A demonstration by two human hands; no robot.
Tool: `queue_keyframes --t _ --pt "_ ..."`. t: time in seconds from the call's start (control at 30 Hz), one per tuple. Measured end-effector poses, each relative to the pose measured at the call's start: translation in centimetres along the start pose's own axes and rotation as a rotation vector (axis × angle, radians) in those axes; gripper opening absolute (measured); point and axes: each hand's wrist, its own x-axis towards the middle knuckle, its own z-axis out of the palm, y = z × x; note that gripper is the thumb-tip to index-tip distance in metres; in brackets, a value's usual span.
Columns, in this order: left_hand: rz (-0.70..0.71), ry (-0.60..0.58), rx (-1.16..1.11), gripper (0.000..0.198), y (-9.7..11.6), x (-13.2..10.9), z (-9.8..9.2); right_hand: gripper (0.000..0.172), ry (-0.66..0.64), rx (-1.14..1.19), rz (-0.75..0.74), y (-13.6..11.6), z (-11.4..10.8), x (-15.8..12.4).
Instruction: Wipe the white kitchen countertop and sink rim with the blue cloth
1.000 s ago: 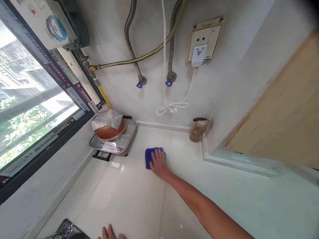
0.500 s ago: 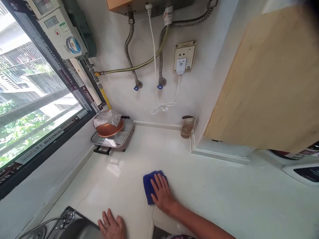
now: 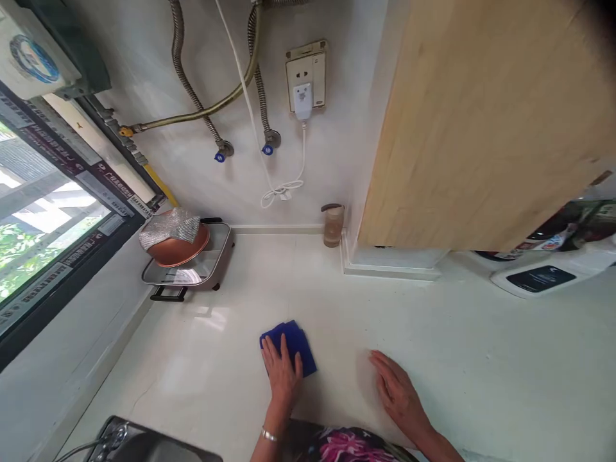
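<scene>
A folded blue cloth (image 3: 291, 340) lies on the white countertop (image 3: 231, 378) close to its front edge. My left hand (image 3: 283, 377), with a bracelet on the wrist, rests flat on the cloth's near part, fingers stretched out. My right hand (image 3: 397, 391) lies palm down on the bare counter about a hand's width to the right of the cloth. Its fingers are spread and hold nothing.
A metal tray (image 3: 212, 260) with a copper bowl (image 3: 176, 251) and a mesh scourer (image 3: 168, 224) stands at the back left by the window. A small jar (image 3: 333, 226) sits in the back corner beside a wooden cabinet (image 3: 481, 122). A sink edge (image 3: 120, 443) is at bottom left, a white appliance (image 3: 539, 280) at right.
My right hand came off the blue cloth and now lies on the counter to its right. My left hand moved up onto the cloth. The view swung right.
</scene>
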Motion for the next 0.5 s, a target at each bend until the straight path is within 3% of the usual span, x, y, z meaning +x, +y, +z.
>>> queue_keyframes --t 0.1,0.23,0.5 --pt "-0.035 0.002 0.077 0.062 1.5 1.1 0.8 0.046 0.007 -0.126 0.014 1.7 -2.0 -2.2" --pt "0.041 0.007 0.176 0.061 1.2 3.4 0.1 0.057 -0.055 -0.225 0.0 3.0 -2.6 -4.2" --pt "0.088 -0.028 0.268 0.059 -1.6 13.5 -2.1 0.071 -0.042 -0.275 -0.047 4.2 -2.0 -4.7"
